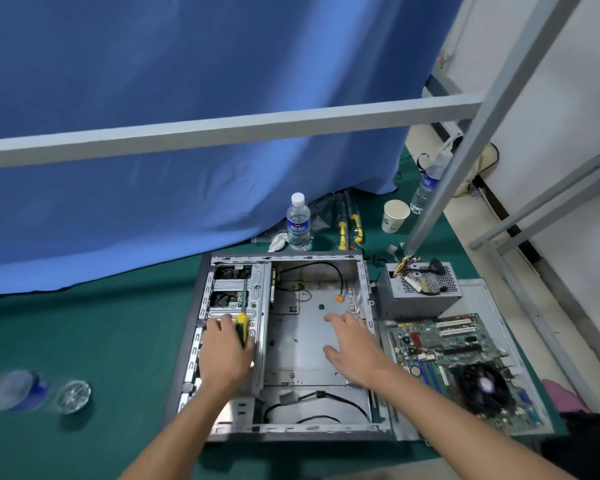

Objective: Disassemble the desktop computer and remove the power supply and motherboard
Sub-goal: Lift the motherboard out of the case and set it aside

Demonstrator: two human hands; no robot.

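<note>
A blue curtain [187,150] hangs behind a green mat [101,341] spread on the floor, crossed overhead by a grey metal rail [222,131]. At far left a water bottle [32,391] lies on its side, out of the way. The computer case [284,344] lies flat and open, so its inside faces up. The left hand [222,355] reaches over the drive cage, fingers curled round a yellow-handled screwdriver [242,329], tip pointing away, probably for a cage screw. The right hand [352,344] hovers over the bare case floor, fingers spread wide, holding nothing. Just right of the case sit the power supply [418,289] and, nearer, the motherboard [465,365], both already out, resting on the removed side panel [478,289].
</note>
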